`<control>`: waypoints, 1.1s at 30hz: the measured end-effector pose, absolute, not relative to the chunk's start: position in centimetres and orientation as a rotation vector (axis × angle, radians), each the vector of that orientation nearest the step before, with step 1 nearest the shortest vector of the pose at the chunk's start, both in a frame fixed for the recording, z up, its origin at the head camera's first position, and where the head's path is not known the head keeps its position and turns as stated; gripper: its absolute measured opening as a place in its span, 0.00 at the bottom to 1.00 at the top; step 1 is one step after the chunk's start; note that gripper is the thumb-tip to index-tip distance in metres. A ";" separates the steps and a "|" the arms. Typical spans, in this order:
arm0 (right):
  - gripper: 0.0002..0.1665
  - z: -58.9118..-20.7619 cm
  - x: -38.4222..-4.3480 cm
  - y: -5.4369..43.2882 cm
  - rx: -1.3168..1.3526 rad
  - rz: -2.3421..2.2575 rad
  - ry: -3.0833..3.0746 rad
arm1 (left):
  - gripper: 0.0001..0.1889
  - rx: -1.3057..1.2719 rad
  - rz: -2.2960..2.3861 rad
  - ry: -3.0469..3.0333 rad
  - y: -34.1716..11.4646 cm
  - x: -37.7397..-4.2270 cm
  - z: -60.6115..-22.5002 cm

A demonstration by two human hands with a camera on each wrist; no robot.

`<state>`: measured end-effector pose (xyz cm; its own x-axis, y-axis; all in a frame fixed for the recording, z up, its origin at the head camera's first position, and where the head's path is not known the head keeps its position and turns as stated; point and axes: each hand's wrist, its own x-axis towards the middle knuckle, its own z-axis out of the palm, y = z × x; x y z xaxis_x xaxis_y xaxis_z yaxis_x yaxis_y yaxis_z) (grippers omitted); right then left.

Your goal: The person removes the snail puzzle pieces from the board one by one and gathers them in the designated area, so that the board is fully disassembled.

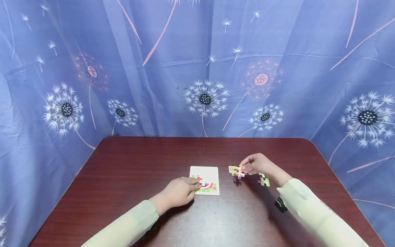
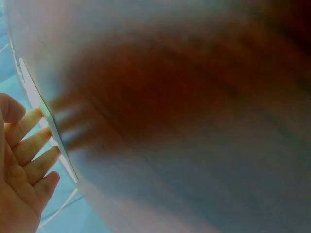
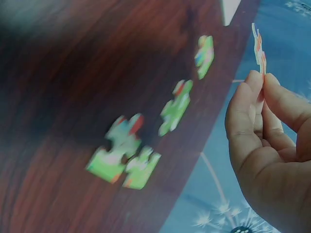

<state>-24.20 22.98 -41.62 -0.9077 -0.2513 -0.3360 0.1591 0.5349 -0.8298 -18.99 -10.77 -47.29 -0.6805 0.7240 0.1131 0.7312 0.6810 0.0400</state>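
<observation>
A square white puzzle board [image 1: 205,171] lies on the table, its lower part filled with a red, blue and green picture. My left hand [image 1: 182,190] rests on the board's left edge, fingers extended over it. In the left wrist view the fingertips touch the edge-on board [image 2: 41,109]. To the right of the board, my right hand [image 1: 257,164] holds a colourful jigsaw piece [image 1: 236,170] above the table. The right wrist view shows thumb and forefinger pinching that piece [image 3: 259,46], seen nearly edge-on; whether it is one piece or two joined cannot be told.
Several loose green jigsaw pieces [image 3: 175,109] lie on the dark red table [image 1: 139,157]; some of them [image 1: 263,180] show beneath the right forearm. A blue dandelion-patterned curtain [image 1: 163,85] hangs behind and at both sides of the table.
</observation>
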 end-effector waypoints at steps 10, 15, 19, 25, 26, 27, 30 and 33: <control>0.13 -42.7 -23.9 25.0 -0.049 -1.218 2.413 | 0.18 -1.210 -0.131 -2.811 -10.8 -18.8 -47.1; 0.13 -43.0 -23.8 25.3 -0.069 -1.211 2.419 | 0.18 -1.205 -0.122 -2.807 -10.9 -18.8 -47.2; 0.11 -43.4 -23.7 25.5 -0.073 -1.187 2.434 | 0.17 -1.208 -0.122 -2.813 -10.9 -18.9 -47.1; 0.09 -43.8 -23.4 25.5 -0.094 -1.169 2.476 | 0.17 -1.200 -0.140 -2.842 -10.8 -19.1 -46.9; 0.09 -43.8 -23.4 25.4 -0.094 -1.167 2.486 | 0.17 -1.198 -0.141 -2.849 -10.8 -19.1 -46.9; 0.08 -43.9 -23.3 25.4 -0.097 -1.159 2.502 | 0.18 -1.196 -0.138 -2.855 -10.8 -19.1 -46.9; 0.05 -44.1 -23.1 25.1 -0.089 -1.110 2.557 | 0.18 -1.189 -0.144 -2.874 -10.7 -19.2 -46.9; 0.03 -44.3 -23.0 24.8 -0.068 -1.047 2.614 | 0.19 -1.176 -0.177 -2.893 -10.6 -19.2 -46.9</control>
<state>-22.97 24.82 -44.29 -0.9467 -0.1620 -0.2786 0.0751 0.7298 -0.6796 -19.19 -10.58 -46.89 -0.7171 0.6948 0.0554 0.6964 0.7108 0.0992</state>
